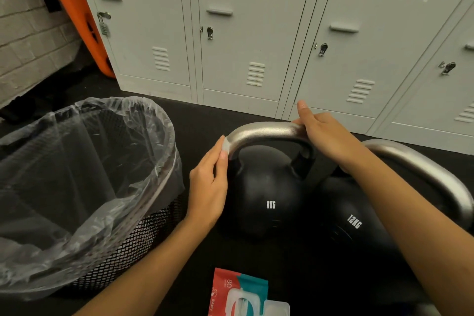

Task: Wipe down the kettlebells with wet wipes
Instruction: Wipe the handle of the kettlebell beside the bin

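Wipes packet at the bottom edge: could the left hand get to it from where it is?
Probably yes. The left hand is at the 8KG kettlebell's handle, and the wipes packet lies near the left forearm on bare floor, lid flipped open, with nothing visible between them.

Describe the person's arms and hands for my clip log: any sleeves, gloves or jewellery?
Both forearms are bare as far as the frame shows: no sleeves in view. The left hand and the right hand wear no gloves, and no rings, watch or bracelets show. The fingernails look short and unpainted.
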The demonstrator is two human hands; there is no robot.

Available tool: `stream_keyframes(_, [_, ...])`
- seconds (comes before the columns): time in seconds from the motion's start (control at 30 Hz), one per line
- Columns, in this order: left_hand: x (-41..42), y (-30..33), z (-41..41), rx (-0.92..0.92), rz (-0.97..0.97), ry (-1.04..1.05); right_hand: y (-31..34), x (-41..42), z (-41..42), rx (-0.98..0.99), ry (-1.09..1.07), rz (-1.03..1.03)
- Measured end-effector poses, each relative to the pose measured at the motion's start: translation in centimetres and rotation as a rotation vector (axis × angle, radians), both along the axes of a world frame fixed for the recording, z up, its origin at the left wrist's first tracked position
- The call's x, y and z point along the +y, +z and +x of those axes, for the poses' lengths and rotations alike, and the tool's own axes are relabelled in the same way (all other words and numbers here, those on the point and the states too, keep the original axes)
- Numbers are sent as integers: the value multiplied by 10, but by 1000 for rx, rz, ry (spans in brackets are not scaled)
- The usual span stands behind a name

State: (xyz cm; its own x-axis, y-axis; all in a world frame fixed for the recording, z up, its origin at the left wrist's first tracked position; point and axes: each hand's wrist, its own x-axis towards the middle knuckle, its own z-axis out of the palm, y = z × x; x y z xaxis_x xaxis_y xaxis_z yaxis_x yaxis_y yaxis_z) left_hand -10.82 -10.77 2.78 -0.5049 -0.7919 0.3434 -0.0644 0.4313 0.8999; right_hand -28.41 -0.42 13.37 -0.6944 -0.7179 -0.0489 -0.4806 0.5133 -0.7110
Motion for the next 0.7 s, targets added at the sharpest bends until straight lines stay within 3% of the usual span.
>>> stream_keyframes(0.1, [1,-8,5,-40,87,-12,-2,-1,1,3,-8,-8])
stream_keyframes(0.37, [3,26,-21,38,-239,-38,-8,-1,-1,-5,-79,-104])
stream_keyframes(0.47, [4,24,-21,85,-85,-34,-9,5,-8,-35,-256,-270])
stream_keyframes(0.6, [-10,2,-13,46,311,-10,0,13,-19,-345,-470,-433])
stream_keyframes(0.7, [-13,-8,-10,22,483,-27,2,17,-21,-383,-518,-457])
